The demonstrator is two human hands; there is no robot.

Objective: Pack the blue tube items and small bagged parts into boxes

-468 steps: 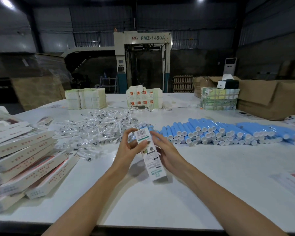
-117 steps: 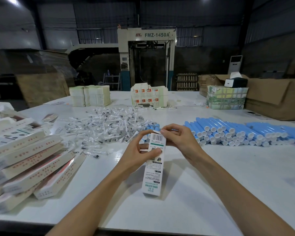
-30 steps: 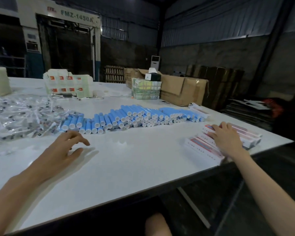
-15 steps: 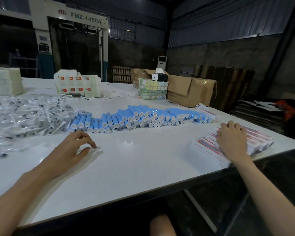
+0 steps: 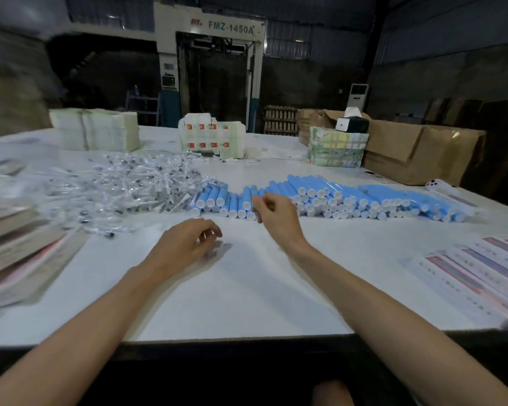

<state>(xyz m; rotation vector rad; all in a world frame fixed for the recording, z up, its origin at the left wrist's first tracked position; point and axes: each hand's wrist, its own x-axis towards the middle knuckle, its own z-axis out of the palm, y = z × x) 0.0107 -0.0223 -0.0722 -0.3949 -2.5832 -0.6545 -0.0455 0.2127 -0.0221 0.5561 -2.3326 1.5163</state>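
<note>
The blue tubes [image 5: 349, 197] lie in a long row across the middle of the table [image 5: 247, 294], white caps toward me; none is lifted. My right hand [image 5: 273, 212] has left the flat boxes [image 5: 478, 268] at the table's right edge, where it lay half a second ago, and now sits at the left end of the row, its fingers loosely bent over the caps; nothing is held between them, and I cannot tell whether they touch a tube. My left hand [image 5: 185, 244] remains low over bare table just in front of the row, fingers relaxed and slightly curled, holding nothing. The bagged parts [image 5: 121, 189] form a loose heap to the left of the tubes, its edge meeting the first few; the stacked boxes [image 5: 18, 253] at the left edge are blurred. Assessment: the right hand came away from the pile without a box, so I judge a fresh round is opening with the picking of a tube; a box and a bagged part have yet to be fetched.
</note>
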